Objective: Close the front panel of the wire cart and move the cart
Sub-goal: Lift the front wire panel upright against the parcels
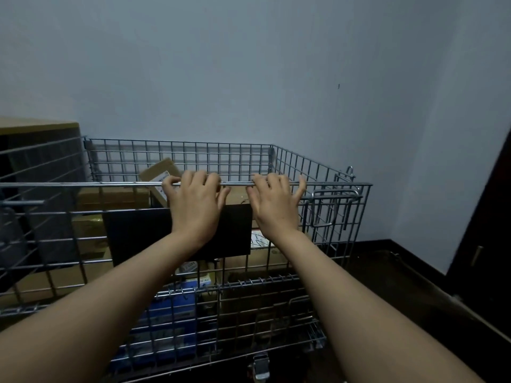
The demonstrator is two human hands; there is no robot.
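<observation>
A grey wire cart (pixel 318 172) stands against a pale wall, filled with cardboard boxes. Its front panel (pixel 83 225) is upright, with a black plate (pixel 138 233) fixed to the mesh. My left hand (pixel 193 205) and my right hand (pixel 273 203) rest side by side on the panel's top bar (pixel 83 184), fingers hooked over it. A latch hook (pixel 331 200) hangs at the panel's right end. The lower front section (pixel 249 313) shows a hinged seam of wire loops.
A caster (pixel 260 366) sits under the cart's front edge. A cardboard box (pixel 38 128) rises at the far left behind another wire panel. Dark floor and a dark baseboard (pixel 409 258) run to the right, with a dark door (pixel 486 230) at the right edge.
</observation>
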